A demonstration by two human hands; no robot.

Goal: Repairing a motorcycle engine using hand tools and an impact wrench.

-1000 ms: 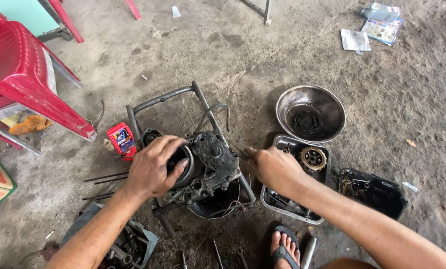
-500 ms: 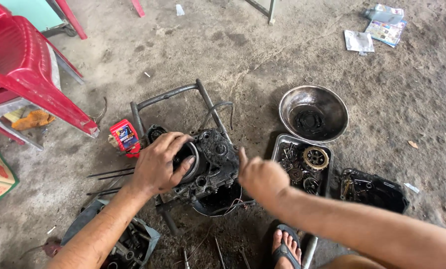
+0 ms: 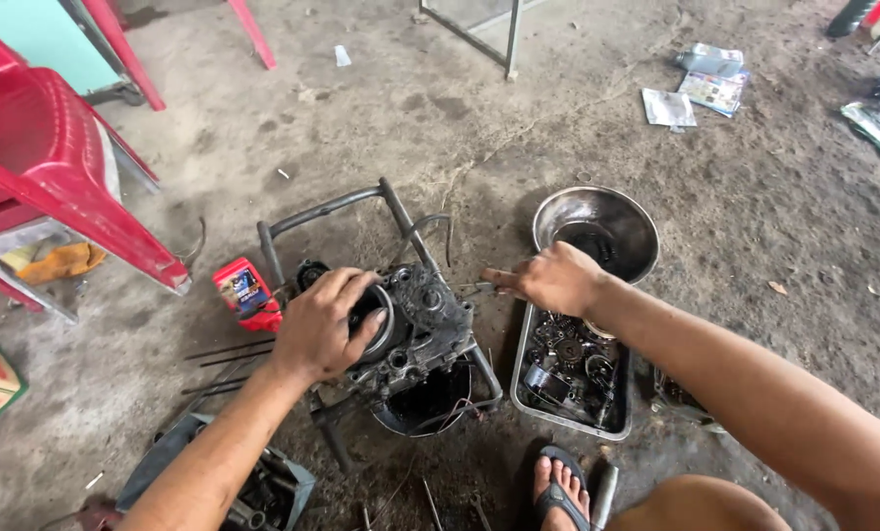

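- Left hand (image 3: pixel 324 327) laid over the top of a greasy engine block (image 3: pixel 415 329), fingers curled round a round dark part (image 3: pixel 379 317) at its upper left; grip closed on that rim
- Engine block resting on a bent metal frame (image 3: pixel 334 206) on the concrete floor, centre of view; black basin (image 3: pixel 422 408) under its lower edge
- Right hand (image 3: pixel 555 278) held just right of the block, fingers drawn together, pinching a thin metal tool (image 3: pixel 471 288) whose tip points at the block's right side
- Rectangular metal tray (image 3: pixel 570 429) of gears and small parts below the right hand; round steel bowl (image 3: pixel 597 224) just behind it
- Small red can (image 3: pixel 244 293) near the left hand; red plastic chair (image 3: pixel 57 182) far left; sandalled foot (image 3: pixel 560 488) at the bottom edge
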